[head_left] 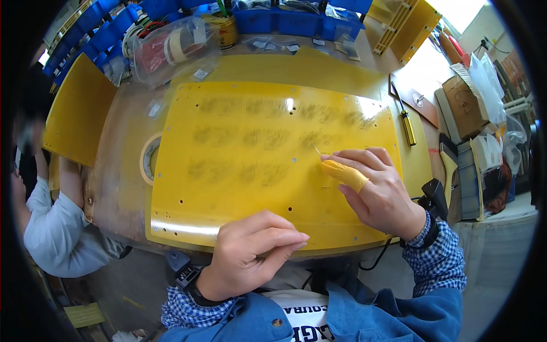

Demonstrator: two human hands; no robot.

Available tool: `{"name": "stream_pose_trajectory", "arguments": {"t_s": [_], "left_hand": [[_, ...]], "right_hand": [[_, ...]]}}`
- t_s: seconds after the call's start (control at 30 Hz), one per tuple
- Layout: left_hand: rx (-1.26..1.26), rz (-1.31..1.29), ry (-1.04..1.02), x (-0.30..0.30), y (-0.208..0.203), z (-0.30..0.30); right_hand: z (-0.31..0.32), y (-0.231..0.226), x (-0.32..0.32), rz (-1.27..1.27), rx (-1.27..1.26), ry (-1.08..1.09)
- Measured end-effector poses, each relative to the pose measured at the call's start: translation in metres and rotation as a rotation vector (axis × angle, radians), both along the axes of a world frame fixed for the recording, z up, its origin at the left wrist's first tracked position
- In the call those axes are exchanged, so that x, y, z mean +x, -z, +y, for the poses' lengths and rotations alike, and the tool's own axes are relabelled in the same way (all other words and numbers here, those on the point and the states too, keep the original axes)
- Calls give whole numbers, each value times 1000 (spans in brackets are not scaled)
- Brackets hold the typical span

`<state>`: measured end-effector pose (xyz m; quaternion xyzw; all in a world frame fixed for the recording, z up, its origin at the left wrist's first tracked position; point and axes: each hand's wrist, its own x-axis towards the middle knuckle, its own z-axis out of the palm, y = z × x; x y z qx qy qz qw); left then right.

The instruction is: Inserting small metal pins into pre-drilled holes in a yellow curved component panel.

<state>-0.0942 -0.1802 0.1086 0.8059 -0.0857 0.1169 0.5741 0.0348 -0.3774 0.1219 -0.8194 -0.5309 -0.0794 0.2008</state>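
A large yellow panel (239, 199) lies flat before me, with small holes along its edges and rows of dark, smudgy patches on its surface. Over its right half is my right hand (370, 188), a yellow finger cot (345, 174) on the index finger. Its fingers stretch toward the panel, the thumb apart. A thin pale sliver (317, 149) shows by the fingertips; whether they grip it I cannot tell. My left hand (253, 253) is above the panel's front edge, thumb and fingers pinched together; anything between them is too small to see.
Left of the panel lies a tape roll (149, 159), near an upright yellow board (80, 114) and another person's arm (68, 182). Blue bins (296, 21) and bagged parts line the back. A screwdriver (406, 122) lies at right, before a cardboard box (464, 105).
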Motion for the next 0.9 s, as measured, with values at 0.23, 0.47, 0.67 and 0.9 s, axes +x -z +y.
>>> {"name": "stream_pose_trajectory", "arguments": {"t_s": [0.23, 0.47, 0.67, 0.9], "left_hand": [[34, -14, 15, -1, 1, 3], [48, -19, 29, 0, 2, 4], [70, -73, 15, 1, 5, 1], [98, -71, -9, -4, 0, -8]], "right_hand": [[-14, 4, -8, 51, -79, 39], [-39, -6, -27, 103, -131, 62], [-44, -2, -33, 87, -179, 49], [-68, 10, -68, 42, -126, 60]]}}
